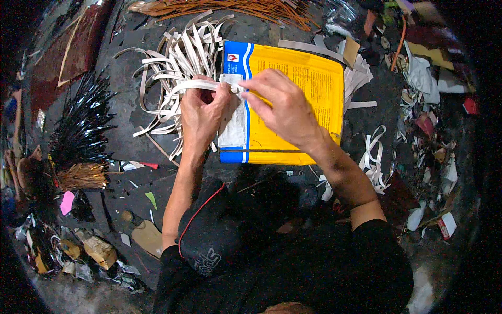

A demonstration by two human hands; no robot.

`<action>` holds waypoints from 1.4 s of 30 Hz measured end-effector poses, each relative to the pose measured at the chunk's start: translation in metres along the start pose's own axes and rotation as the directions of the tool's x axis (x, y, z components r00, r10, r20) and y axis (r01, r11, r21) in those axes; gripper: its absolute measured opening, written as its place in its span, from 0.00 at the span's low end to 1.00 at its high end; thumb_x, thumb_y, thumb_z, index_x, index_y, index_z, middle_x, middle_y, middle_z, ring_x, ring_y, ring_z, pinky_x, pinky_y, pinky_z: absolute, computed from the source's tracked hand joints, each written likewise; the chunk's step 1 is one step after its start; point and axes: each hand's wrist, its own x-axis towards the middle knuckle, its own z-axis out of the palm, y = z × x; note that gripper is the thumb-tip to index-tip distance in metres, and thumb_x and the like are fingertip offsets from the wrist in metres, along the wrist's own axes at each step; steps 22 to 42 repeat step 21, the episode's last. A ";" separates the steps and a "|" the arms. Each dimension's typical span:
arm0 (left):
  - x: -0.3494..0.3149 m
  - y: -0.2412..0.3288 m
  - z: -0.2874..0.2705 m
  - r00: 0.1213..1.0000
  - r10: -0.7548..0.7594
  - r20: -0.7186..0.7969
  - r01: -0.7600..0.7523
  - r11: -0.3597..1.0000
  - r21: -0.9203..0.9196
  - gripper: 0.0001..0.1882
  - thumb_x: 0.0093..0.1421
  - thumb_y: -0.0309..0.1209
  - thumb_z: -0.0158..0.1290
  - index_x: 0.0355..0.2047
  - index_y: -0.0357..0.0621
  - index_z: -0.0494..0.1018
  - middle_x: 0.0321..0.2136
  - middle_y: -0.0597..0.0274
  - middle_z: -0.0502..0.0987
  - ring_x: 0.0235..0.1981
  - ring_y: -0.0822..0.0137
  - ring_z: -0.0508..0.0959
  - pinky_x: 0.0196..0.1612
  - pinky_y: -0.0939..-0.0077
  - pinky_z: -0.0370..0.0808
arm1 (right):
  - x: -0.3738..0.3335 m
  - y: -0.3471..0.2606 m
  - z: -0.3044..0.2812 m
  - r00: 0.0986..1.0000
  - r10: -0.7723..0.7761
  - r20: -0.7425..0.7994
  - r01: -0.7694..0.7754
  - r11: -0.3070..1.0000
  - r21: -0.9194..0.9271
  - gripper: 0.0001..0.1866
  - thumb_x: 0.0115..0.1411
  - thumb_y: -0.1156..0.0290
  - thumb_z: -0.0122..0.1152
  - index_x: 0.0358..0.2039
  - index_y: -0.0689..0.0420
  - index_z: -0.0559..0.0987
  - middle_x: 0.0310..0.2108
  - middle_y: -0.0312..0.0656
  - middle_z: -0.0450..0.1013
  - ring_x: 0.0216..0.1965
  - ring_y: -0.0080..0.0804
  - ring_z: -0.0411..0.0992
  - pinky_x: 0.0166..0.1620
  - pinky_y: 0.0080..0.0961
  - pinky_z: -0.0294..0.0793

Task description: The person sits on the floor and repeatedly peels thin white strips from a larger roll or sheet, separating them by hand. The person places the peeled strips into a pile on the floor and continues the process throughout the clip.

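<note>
My left hand pinches a long off-white flat strip between thumb and fingers, and the strip's end lies over a yellow and blue panel. Close to that end, my right hand has its thumb and index finger curled toward each other; a small whitish bit shows at their tips, too small to name. Along the panel's blue left border runs a worn white patch, directly under both hands. To the left, a tangled heap of similar strips spreads beside the panel.
A bundle of thin brown sticks lies at the far edge. On the left stands a black bristly bundle. More white strips lie right of my forearm. Scraps litter the right side, and a blade-like tan piece lies lower left.
</note>
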 end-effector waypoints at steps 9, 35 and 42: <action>-0.003 -0.011 -0.023 0.961 -0.266 0.080 0.230 0.600 -0.767 0.13 0.62 0.35 0.52 0.43 0.41 0.69 0.35 0.61 0.77 0.41 0.67 0.76 0.42 0.71 0.73 | -0.021 -0.030 0.014 0.994 0.097 0.043 -0.076 0.936 -0.344 0.27 0.59 0.59 0.55 0.59 0.52 0.67 0.58 0.47 0.61 0.61 0.45 0.56 0.63 0.48 0.50; 0.021 0.132 -0.033 0.867 0.458 0.198 -0.476 0.878 0.052 0.21 0.66 0.35 0.45 0.55 0.36 0.67 0.40 0.62 0.77 0.36 0.75 0.75 0.41 0.85 0.67 | -0.106 0.079 -0.204 0.954 0.291 -0.074 -0.299 0.891 -0.342 0.22 0.61 0.58 0.56 0.52 0.55 0.73 0.49 0.47 0.72 0.53 0.44 0.69 0.56 0.34 0.66; 0.021 0.132 -0.033 0.867 0.458 0.198 -0.476 0.878 0.052 0.21 0.66 0.35 0.45 0.55 0.36 0.67 0.40 0.62 0.77 0.36 0.75 0.75 0.41 0.85 0.67 | -0.106 0.079 -0.204 0.954 0.291 -0.074 -0.299 0.891 -0.342 0.22 0.61 0.58 0.56 0.52 0.55 0.73 0.49 0.47 0.72 0.53 0.44 0.69 0.56 0.34 0.66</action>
